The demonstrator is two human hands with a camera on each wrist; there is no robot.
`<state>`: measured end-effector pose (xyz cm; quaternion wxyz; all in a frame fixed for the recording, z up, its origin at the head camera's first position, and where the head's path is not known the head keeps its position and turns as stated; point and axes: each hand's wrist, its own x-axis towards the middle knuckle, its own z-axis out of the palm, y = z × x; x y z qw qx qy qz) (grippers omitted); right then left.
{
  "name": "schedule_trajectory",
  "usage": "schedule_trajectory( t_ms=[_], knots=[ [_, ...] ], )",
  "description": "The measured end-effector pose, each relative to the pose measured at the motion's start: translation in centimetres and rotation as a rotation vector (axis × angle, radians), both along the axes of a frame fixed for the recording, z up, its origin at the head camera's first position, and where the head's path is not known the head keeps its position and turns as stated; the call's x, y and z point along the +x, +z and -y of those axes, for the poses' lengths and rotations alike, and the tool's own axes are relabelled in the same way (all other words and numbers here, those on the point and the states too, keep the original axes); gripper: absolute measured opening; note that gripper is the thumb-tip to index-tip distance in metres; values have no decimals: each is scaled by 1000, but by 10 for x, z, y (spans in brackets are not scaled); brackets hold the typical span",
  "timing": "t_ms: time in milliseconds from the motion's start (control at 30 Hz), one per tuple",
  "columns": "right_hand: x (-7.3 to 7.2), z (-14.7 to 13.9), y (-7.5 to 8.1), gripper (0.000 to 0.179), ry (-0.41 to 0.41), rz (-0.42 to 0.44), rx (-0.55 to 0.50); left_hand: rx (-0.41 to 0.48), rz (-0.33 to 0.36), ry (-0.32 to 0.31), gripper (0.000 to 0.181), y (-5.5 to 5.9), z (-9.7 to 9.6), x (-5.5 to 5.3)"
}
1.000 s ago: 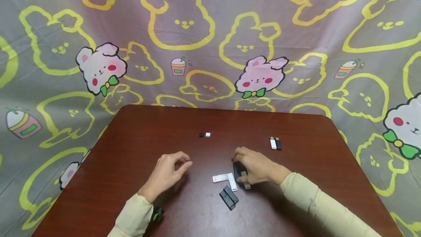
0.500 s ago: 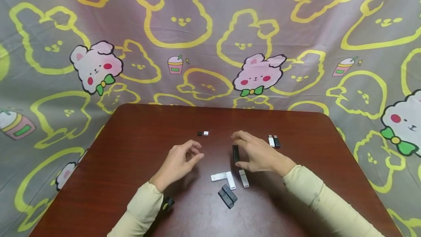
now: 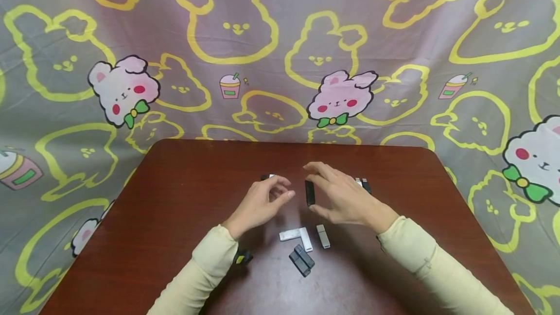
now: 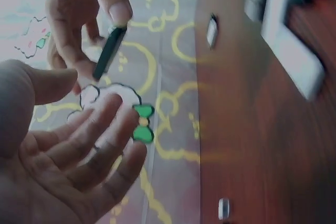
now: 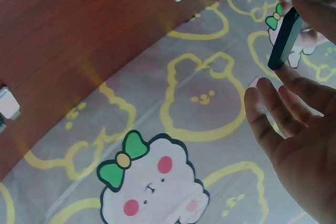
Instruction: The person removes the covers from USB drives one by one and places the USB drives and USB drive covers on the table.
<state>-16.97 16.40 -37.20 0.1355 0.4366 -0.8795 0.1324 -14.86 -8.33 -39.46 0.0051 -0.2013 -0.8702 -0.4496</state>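
My right hand (image 3: 347,198) pinches a black USB stick (image 3: 310,193) by its ends, between thumb and finger, raised above the table. In the right wrist view the stick (image 5: 286,39) spans thumb and a fingertip, with the other fingers loosely bent. My left hand (image 3: 258,205) is held up facing it, a short gap away, fingers relaxed and holding nothing. The left wrist view shows its open palm (image 4: 79,161) below the stick (image 4: 110,51). On the table beneath lie two white USB sticks (image 3: 306,240), a pale one (image 3: 323,236) and a pair of dark ones (image 3: 302,260).
Farther back on the brown table (image 3: 197,169), a small white cap (image 3: 272,176) and a black cap (image 3: 264,177) sit partly behind my left hand. Uncapped white and black USB sticks (image 3: 366,186) lie behind my right hand. A patterned cloth (image 3: 262,52) hangs behind the table.
My right hand has lifted the black USB stick from the group on the table and moved it up and away from me. My left hand has risen and moved right towards it.
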Motion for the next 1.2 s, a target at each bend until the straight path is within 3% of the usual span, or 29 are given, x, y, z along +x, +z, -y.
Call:
schedule_trajectory(
  t_ms=[200, 333, 500, 667, 867, 1033, 1200],
  knots=[
    [6, 5, 6, 60, 7, -61, 3, 42, 101, 9, 37, 7, -17, -7],
    [12, 7, 7, 60, 17, -107, 17, 95, 176, -27, 35, 8, -25, -10],
    [17, 7, 6, 62, 41, -126, 3, 123, 166, -65, 21, 10, -29, -10],
    [19, 5, 5, 65, 2, 15, -154, 151, 126, -71, 18, 14, -28, -4],
    [20, 5, 0, 32, 1, 248, -294, 208, 141, -90, 17, 13, -28, 1],
    [21, 2, 3, 18, 43, 395, -297, 155, 102, -125, 13, 14, -28, 2],
    [23, -3, 8, 14, 97, 504, -265, 90, 61, -207, 11, 18, -29, 0]
  ],
)
